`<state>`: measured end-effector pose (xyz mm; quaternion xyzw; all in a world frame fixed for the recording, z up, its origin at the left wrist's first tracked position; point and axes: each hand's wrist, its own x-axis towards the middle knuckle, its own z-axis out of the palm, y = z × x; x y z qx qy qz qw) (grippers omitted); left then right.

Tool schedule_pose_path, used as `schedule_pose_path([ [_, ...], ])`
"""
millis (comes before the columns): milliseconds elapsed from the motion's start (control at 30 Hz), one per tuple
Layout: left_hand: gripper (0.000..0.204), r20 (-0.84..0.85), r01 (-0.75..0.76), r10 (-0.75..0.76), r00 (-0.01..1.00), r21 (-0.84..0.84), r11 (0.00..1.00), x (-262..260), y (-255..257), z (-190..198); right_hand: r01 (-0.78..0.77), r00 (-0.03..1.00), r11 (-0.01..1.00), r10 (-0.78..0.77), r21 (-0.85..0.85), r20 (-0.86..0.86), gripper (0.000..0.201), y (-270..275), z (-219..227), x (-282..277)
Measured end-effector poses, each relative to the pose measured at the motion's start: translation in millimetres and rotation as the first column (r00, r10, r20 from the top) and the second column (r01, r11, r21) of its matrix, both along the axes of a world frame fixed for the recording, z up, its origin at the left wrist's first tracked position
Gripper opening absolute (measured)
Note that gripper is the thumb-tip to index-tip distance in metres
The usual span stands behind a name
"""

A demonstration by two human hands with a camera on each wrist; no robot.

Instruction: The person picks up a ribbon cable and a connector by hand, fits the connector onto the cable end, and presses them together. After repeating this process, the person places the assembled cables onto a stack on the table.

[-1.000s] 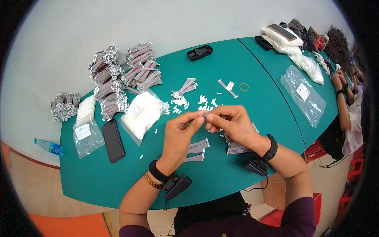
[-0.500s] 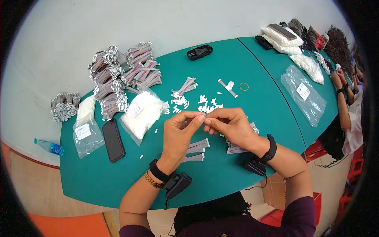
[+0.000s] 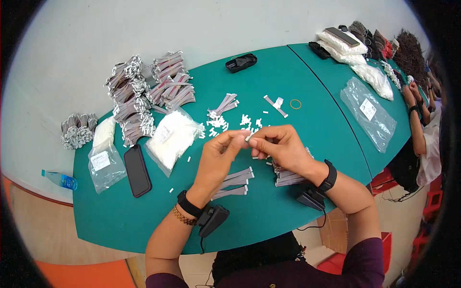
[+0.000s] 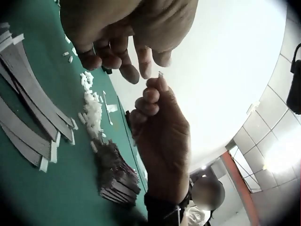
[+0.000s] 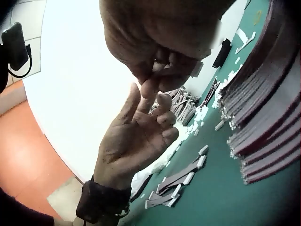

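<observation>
The right hand (image 3: 286,151) pinches a small white piece (image 3: 249,137) between thumb and fingers; in the left wrist view that piece (image 4: 161,75) stands at the fingertips of the right hand (image 4: 164,129). Beside it is the left hand (image 3: 213,161), its fingers relaxed and slightly parted in the left wrist view, where nothing shows in them. Both hands' fingertips nearly meet above the green table. Below lie grey flat cables with white ends (image 3: 236,178), seen also in the right wrist view (image 5: 181,178). A stack of similar cables (image 3: 288,177) is partly under the right hand.
Small white pieces (image 3: 218,122) lie scattered beyond the hands. To the left are a bag of white pieces (image 3: 172,137), a phone (image 3: 138,170), a bottle (image 3: 60,179) and large cable bundles (image 3: 129,98). A rubber band (image 3: 296,104) and black case (image 3: 241,63) lie farther back.
The left hand has eased slightly away and its fingers have loosened from their pinch. A white piece now shows at the right fingertips, and more of the cables below is visible.
</observation>
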<state>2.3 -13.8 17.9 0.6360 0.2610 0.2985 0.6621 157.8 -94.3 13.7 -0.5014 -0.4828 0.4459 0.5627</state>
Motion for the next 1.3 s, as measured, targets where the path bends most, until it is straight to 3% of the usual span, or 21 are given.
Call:
schedule_pose_path([
  [67, 0.016, -0.051, 0.012, -0.009, 0.999, 0.046, 0.999, 1, 5, -12, 0.011, 1.0, 1.0, -0.011, -0.015, -0.027, 0.016, 0, 3, 2],
  [133, 0.016, -0.271, 0.06, 0.021, 0.962, 0.289, 0.955, 2, 7, -24, 0.01, 0.999, 1.0, -0.01, -0.002, -0.045, 0.017, -1, 4, 2],
  [167, 0.017, -0.371, 0.105, 0.057, 0.927, 0.401, 0.91, 2, 7, -28, 0.011, 0.998, 1.0, -0.01, 0.007, -0.054, 0.017, -1, 5, 3],
  [267, 0.019, -0.393, 0.173, 0.143, 0.908, 0.664, 0.727, 6, 0, -35, -0.005, 0.997, 0.999, 0.008, 0.034, -0.074, 0.016, 0, 1, 1],
  [500, 0.019, -0.396, 0.171, 0.235, 0.888, 0.757, 0.631, 10, -3, -43, -0.044, 0.994, 0.999, 0.046, 0.015, -0.099, 0.017, -4, 4, -1],
  [600, 0.016, -0.441, 0.184, 0.117, 0.89, 0.581, 0.793, 8, -3, -31, -0.036, 0.994, 0.999, 0.038, 0.018, -0.098, 0.017, -4, 4, 1],
  [667, 0.011, -0.17, 0.133, -0.093, 0.981, 0.245, 0.96, 7, 2, -33, -0.017, 0.995, 1.0, 0.018, 0.015, -0.099, 0.016, -4, 7, 2],
  [700, 0.01, 0.0, 0.149, -0.149, 0.989, 0.055, 0.987, 7, 4, -30, -0.016, 0.996, 0.999, 0.018, 0.029, -0.092, 0.016, -3, 6, 2],
  [800, 0.009, 0.037, 0.161, -0.159, 0.987, -0.039, 0.986, 2, 5, -14, -0.009, 0.998, 0.998, 0.014, 0.063, -0.067, 0.015, -2, 2, 2],
  [1200, 0.012, 0.235, 0.141, -0.083, 0.968, -0.241, 0.96, 4, -7, -18, -0.008, 0.989, 0.994, 0.024, 0.109, -0.144, 0.015, -4, 6, -1],
  [1300, 0.013, 0.342, 0.245, -0.139, 0.93, -0.292, 0.924, 3, -6, -16, -0.007, 0.988, 0.993, 0.025, 0.116, -0.151, 0.015, -4, 4, -3],
])
